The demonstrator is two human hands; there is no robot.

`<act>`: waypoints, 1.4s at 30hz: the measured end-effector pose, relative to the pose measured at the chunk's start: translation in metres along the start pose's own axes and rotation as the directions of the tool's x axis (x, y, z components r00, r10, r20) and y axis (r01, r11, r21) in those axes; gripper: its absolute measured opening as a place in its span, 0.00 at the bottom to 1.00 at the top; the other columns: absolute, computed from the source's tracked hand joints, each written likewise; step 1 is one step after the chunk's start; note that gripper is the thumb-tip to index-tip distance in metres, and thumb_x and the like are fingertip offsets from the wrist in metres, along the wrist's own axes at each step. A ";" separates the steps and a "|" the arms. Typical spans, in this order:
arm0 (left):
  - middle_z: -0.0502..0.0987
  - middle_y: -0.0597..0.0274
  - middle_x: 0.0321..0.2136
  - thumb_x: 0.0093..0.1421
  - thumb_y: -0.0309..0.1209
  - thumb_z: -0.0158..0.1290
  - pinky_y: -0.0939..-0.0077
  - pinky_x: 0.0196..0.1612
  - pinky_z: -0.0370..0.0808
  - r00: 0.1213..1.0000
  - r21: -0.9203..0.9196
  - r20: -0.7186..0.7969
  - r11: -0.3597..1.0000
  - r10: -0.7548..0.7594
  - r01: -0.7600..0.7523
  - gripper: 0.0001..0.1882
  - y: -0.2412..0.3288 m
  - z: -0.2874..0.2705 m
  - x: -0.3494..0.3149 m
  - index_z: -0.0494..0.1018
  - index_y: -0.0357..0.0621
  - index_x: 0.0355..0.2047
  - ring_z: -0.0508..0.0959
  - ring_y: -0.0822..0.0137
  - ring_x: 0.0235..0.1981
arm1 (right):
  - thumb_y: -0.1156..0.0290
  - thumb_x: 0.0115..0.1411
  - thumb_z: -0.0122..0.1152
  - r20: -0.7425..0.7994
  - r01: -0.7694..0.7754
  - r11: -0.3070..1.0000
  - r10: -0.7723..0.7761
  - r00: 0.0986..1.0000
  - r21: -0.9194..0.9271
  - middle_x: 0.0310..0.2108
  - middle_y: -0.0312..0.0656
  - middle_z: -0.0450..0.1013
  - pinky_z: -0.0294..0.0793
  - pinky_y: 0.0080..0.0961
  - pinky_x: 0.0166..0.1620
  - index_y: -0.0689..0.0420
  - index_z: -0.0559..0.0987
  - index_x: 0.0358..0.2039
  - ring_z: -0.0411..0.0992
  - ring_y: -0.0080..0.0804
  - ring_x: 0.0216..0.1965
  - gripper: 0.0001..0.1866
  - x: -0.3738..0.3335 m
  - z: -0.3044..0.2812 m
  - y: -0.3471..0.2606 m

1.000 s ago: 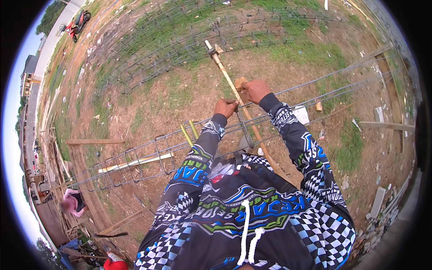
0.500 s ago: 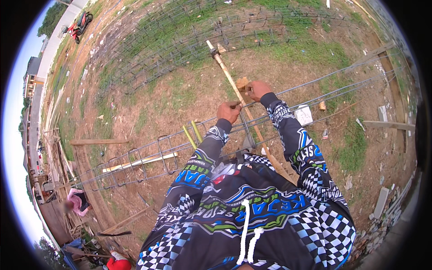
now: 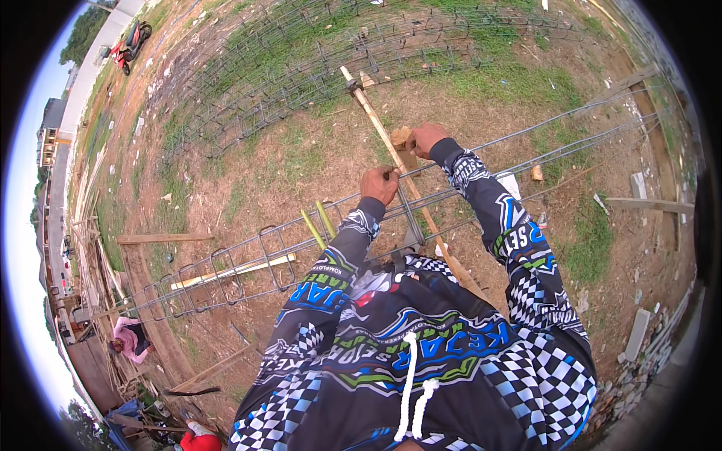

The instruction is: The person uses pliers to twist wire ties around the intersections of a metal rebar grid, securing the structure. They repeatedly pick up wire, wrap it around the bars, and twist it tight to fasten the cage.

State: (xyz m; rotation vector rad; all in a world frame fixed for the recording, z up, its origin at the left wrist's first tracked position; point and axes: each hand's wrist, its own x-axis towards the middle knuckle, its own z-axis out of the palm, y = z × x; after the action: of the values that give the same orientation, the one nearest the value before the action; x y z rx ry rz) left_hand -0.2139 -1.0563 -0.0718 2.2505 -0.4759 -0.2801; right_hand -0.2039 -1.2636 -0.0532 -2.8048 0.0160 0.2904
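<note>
A long rebar cage (image 3: 233,283) runs across in front of me, its square stirrups standing clustered on the left. My left hand (image 3: 380,185) is closed over the cage's far bar, its fingertips at the upper end of a steel stirrup (image 3: 413,218). Whatever is pinched there is hidden by the fingers. Slightly farther off and to the right, my right hand (image 3: 426,140) is closed too, beyond the bars, and its fingertips hide anything small in them. Between the hands passes a wooden pole (image 3: 370,110), lying crosswise under the cage. A brown scrap (image 3: 401,137) shows beside the right fingers.
More rebar cages (image 3: 316,86) lie on the grass ahead. Two yellow-green sticks (image 3: 319,224) poke up beside my left forearm. A pale plank (image 3: 233,272) lies under the cage. Another person in pink (image 3: 132,340) is at far left; a red motorbike (image 3: 132,46) stands beyond.
My right hand has moved slightly away from me and left. The left hand has shifted a little the same way, staying at the bar, and the gap between them has grown slightly.
</note>
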 end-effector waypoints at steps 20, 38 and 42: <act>0.80 0.48 0.22 0.53 0.35 0.56 0.67 0.31 0.76 0.996 -0.142 0.087 0.990 -0.006 0.019 0.15 -0.018 0.004 0.014 0.81 0.39 0.35 0.81 0.57 0.25 | 0.35 0.43 0.66 0.169 0.190 0.981 -0.182 0.969 -0.031 0.30 0.47 0.74 0.62 0.42 0.52 0.58 0.81 0.26 0.68 0.43 0.44 0.33 -0.050 0.017 -0.001; 0.79 0.51 0.19 0.54 0.33 0.55 0.71 0.27 0.75 0.990 -0.165 0.135 0.986 0.024 -0.002 0.15 -0.018 0.000 0.022 0.80 0.32 0.36 0.80 0.66 0.21 | 0.70 0.58 0.55 -0.435 0.134 0.991 -0.131 0.891 -0.024 0.30 0.42 0.74 0.64 0.47 0.48 0.53 0.76 0.49 0.70 0.42 0.40 0.17 -0.115 0.056 -0.044; 0.79 0.51 0.18 0.54 0.32 0.55 0.72 0.27 0.76 0.992 -0.145 0.114 0.989 0.052 -0.035 0.14 -0.012 -0.001 0.020 0.80 0.33 0.34 0.80 0.66 0.21 | 0.73 0.58 0.55 -0.358 0.147 0.966 -0.063 0.932 0.212 0.24 0.44 0.72 0.69 0.41 0.38 0.52 0.76 0.51 0.70 0.42 0.32 0.19 -0.114 0.059 -0.051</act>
State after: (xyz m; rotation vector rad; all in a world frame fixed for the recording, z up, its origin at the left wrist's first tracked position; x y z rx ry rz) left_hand -0.1926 -1.0564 -0.0814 2.0891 -0.5487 -0.4133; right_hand -0.3255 -1.1989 -0.0691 -2.5700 -0.0183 -0.2253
